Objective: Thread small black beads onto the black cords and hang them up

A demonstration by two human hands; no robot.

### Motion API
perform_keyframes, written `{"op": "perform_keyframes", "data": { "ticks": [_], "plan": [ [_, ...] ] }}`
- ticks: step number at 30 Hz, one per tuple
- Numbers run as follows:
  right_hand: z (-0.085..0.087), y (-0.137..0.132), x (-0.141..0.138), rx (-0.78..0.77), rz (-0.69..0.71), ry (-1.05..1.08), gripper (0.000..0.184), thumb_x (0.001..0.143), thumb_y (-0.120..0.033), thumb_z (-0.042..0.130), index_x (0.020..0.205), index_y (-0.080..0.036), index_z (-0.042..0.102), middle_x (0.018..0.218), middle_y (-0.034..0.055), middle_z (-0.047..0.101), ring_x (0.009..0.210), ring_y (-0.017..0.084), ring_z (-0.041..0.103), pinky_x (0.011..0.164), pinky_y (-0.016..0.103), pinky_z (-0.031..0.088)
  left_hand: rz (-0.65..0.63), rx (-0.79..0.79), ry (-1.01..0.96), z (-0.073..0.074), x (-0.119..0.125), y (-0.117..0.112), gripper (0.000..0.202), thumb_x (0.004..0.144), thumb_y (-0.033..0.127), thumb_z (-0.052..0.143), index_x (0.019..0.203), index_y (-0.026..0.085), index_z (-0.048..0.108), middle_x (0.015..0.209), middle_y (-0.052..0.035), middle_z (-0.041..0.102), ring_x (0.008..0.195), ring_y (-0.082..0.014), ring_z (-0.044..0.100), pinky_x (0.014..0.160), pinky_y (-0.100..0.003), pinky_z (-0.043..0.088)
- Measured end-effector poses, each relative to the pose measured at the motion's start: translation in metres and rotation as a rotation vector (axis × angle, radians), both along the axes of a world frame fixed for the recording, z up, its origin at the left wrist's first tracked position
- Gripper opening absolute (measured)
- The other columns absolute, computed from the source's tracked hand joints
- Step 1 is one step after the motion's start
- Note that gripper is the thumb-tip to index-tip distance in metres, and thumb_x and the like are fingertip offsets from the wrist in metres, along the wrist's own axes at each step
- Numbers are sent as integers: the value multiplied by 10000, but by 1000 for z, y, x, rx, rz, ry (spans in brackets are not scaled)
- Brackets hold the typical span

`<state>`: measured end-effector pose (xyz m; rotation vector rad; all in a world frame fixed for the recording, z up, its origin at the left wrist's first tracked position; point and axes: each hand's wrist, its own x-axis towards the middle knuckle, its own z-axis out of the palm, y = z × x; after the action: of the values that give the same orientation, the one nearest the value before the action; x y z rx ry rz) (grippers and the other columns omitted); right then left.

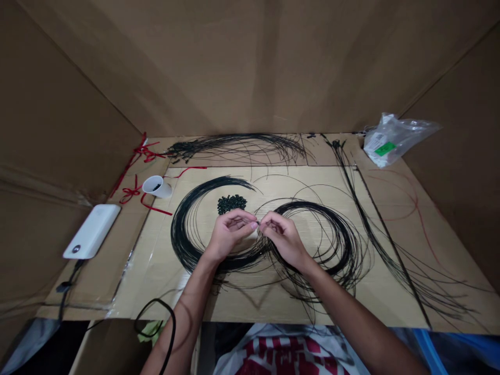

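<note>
My left hand [233,232] and my right hand [284,237] meet at the fingertips over the middle of the board, both pinched. A tiny dark piece shows between them; its exact kind is too small to tell. A thin black wire seems to run into my right fingers, its end hidden. Just beyond my left hand lies a pile of small black pieces [232,203]. Around and under that hand curves a thick bundle of black wires [180,229]. Beneath and right of my right hand spreads a looser coil of black wires [344,234].
A white cup [157,186] holding a few dark pieces stands left, near red ribbons [130,194]. A white power bank [92,230] with a cable lies far left. More wires [250,143] lie at the back and down the right [363,219]. A clear plastic bag [394,140] sits back right. Cardboard walls [250,67] enclose the board.
</note>
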<state>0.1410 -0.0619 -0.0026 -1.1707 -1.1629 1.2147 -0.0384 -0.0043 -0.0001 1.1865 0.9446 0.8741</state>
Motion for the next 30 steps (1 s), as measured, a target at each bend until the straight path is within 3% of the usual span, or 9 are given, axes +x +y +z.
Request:
{"op": "perform_keyframes", "data": {
  "ticks": [30],
  "plan": [
    [0,0,0,17,-1,12,171,921,-264,656,763,-209,618,692,-31,502,634,139,389,593,274,310,0,5,9,0,0,-1,293,709,365,978,840,163,812,880,-68,810,826,-173,743,862,-297,619]
  ]
}}
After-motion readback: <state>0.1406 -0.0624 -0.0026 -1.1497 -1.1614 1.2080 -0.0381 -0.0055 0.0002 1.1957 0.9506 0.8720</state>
